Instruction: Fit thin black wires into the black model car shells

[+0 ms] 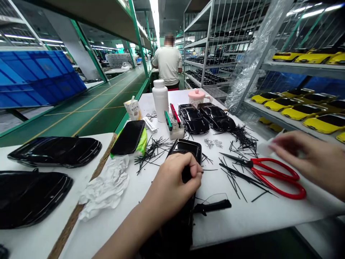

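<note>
My left hand (179, 176) is closed over a black model car (185, 145) in front of me, thumb and forefinger pressed together. Whatever they pinch is too small to make out. At the right, my right hand (309, 158) grips a thin white sheet (264, 146), perhaps paper or tissue, between its fingers. Just left of that hand lie red-handled scissors (272, 176), blades apart, among thin black strips (234, 181). A black part with a fine wire (212, 207) rests beside the car. The car's near half is partly hidden by my forearm.
Two black model cars (194, 118) stand at the back near a white bottle (160, 100) and a pink-lidded mug (196, 97). A phone (129, 136) and crumpled tissue (107, 187) lie left. Yellow cars (291, 108) fill the right rack. A person (168, 64) stands ahead.
</note>
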A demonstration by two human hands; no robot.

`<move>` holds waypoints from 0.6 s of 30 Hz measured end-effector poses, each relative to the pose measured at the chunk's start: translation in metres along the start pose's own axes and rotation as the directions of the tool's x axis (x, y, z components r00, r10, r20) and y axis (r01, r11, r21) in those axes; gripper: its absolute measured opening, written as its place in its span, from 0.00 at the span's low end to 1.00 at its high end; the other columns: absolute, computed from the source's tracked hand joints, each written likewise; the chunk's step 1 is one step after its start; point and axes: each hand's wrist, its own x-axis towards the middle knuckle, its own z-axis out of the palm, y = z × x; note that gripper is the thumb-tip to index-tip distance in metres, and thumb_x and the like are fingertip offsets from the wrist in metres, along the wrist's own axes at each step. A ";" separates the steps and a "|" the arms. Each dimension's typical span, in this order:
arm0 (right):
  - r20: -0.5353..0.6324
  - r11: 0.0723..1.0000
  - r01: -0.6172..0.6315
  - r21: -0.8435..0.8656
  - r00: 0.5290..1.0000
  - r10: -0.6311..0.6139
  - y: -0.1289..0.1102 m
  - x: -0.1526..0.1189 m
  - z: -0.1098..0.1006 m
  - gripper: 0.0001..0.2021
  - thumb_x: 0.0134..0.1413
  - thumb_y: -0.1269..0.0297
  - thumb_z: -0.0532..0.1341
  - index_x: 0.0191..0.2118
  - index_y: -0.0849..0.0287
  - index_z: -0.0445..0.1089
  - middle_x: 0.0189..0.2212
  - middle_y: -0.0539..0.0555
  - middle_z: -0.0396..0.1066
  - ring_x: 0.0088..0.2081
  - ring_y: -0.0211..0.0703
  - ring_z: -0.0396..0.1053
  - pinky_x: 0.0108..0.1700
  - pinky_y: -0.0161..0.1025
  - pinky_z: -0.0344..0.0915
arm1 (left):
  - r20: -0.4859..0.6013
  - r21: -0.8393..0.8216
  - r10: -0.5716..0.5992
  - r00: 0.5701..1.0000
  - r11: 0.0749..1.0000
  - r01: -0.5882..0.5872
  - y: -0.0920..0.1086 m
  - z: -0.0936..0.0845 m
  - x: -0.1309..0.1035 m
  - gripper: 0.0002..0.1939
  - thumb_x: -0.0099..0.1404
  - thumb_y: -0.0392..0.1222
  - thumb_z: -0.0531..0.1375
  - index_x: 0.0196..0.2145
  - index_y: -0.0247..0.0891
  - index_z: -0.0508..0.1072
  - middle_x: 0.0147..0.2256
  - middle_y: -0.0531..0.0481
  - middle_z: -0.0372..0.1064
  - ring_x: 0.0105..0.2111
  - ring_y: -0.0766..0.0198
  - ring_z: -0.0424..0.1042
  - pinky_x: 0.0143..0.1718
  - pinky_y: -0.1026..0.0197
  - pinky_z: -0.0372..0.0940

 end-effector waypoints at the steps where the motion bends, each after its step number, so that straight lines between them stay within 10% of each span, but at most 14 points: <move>1: 0.087 0.998 0.065 0.013 0.994 -0.066 -0.012 -0.002 0.007 0.09 0.64 0.52 0.58 0.43 0.49 0.67 0.34 0.57 0.71 0.31 0.50 0.69 0.31 0.45 0.65 | 0.001 0.002 0.002 1.000 1.000 -0.002 0.000 0.000 0.000 0.13 0.62 0.31 0.57 0.25 0.41 0.56 0.34 0.55 0.72 0.38 0.61 0.68 0.43 0.58 0.58; 10: 0.418 0.964 0.244 -0.108 0.891 -0.179 -0.045 0.000 0.043 0.08 0.60 0.63 0.55 0.30 0.55 0.64 0.25 0.54 0.70 0.25 0.47 0.69 0.27 0.42 0.61 | 0.015 0.003 -0.009 1.000 1.000 0.009 0.001 -0.001 0.000 0.13 0.61 0.31 0.58 0.26 0.41 0.56 0.35 0.53 0.74 0.39 0.60 0.71 0.44 0.58 0.59; 18: 0.046 0.829 0.090 0.552 0.989 -0.138 -0.089 0.009 0.026 0.10 0.61 0.53 0.63 0.45 0.49 0.70 0.39 0.56 0.76 0.37 0.49 0.76 0.34 0.40 0.74 | 0.012 -0.023 -0.064 0.998 0.998 0.065 0.004 -0.001 0.000 0.14 0.63 0.34 0.60 0.26 0.41 0.57 0.36 0.53 0.77 0.40 0.58 0.73 0.47 0.56 0.60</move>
